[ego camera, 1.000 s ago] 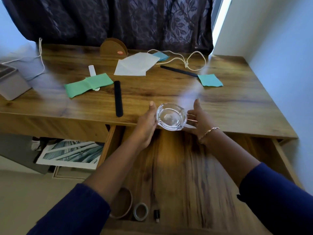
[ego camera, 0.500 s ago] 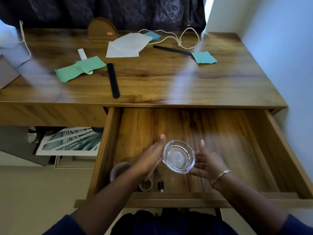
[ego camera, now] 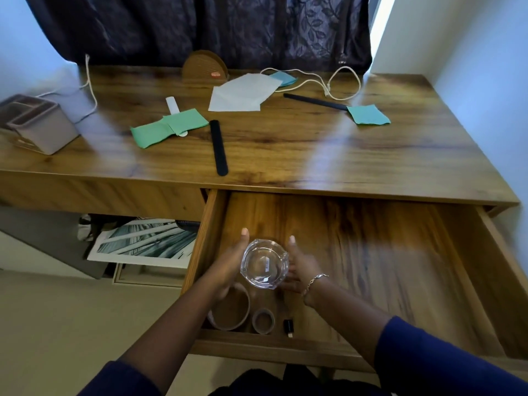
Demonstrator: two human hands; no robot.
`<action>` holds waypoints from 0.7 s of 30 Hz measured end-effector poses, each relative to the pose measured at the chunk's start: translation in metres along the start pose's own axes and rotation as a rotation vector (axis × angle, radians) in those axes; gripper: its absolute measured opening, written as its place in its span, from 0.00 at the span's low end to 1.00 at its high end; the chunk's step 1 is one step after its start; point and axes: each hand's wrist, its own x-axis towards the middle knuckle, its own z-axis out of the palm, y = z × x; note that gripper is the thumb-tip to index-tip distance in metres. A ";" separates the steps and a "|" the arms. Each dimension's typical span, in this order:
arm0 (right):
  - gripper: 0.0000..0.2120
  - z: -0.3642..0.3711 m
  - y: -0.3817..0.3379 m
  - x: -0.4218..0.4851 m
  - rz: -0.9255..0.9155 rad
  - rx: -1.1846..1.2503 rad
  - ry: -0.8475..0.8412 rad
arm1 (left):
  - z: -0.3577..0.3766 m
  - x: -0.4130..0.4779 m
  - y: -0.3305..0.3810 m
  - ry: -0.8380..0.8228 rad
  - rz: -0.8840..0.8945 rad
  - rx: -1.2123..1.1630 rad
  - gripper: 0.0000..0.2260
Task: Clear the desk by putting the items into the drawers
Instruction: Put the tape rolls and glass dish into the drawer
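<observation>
– While the left hand [ego camera: 227,270] and the right hand [ego camera: 301,271] are holding the glass ashtray [ego camera: 264,264] inside the open drawer [ego camera: 400,267], how far is the clearing progressing?

– By my estimate, it is running at an early stage. The ashtray is sitting between the fingers [ego camera: 244,238] of both hands. They are lying extended along its two sides and pressing inward, not curling over its rim. I cannot tell whether its base is touching the drawer floor.

– What is already lying in the drawer?

– Three items are lying on the near side of the fingers, toward the drawer's front wall. A large tape ring [ego camera: 228,310] is showing partly under the left hand. A small tape roll [ego camera: 263,321] and a small black item [ego camera: 288,325] are sitting just beside it.

– What is waiting on the counter [ego camera: 314,155]?

– Most of the load is waiting there, well beyond the fingertips:
1. green paper sheets [ego camera: 168,127] overlapping a white strip [ego camera: 173,105];
2. a black strip [ego camera: 218,147] just beside them;
3. a white sheet [ego camera: 243,94] and a wooden half-round holder [ego camera: 204,67];
4. a cream cord [ego camera: 328,87], a second black strip [ego camera: 314,101] and a teal note [ego camera: 368,115];
5. a grey organiser box [ego camera: 40,124], far off to the left of the left fingers.

– So which step is running?

– The ashtray is being set down; every counter item is awaiting transfer.
</observation>
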 end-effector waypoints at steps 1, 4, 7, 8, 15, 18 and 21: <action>0.32 0.007 0.000 0.002 0.003 -0.012 -0.020 | -0.005 0.002 -0.003 0.010 -0.015 -0.006 0.30; 0.32 0.023 0.001 0.009 -0.001 -0.061 -0.069 | -0.016 0.009 -0.013 0.057 0.009 -0.009 0.35; 0.32 0.035 0.002 0.012 -0.019 -0.102 -0.072 | -0.025 0.021 -0.024 0.101 0.034 -0.001 0.42; 0.32 0.037 0.002 0.013 -0.023 -0.106 -0.076 | -0.028 0.028 -0.030 0.118 0.041 0.008 0.44; 0.29 0.046 0.000 0.009 -0.067 -0.169 -0.132 | -0.021 0.018 -0.024 0.192 0.057 0.076 0.29; 0.22 0.043 -0.001 0.010 -0.075 -0.135 -0.158 | -0.011 0.017 -0.029 0.211 0.132 0.269 0.25; 0.20 0.044 0.000 0.009 -0.090 -0.131 -0.174 | 0.000 0.019 -0.041 0.216 0.250 0.466 0.29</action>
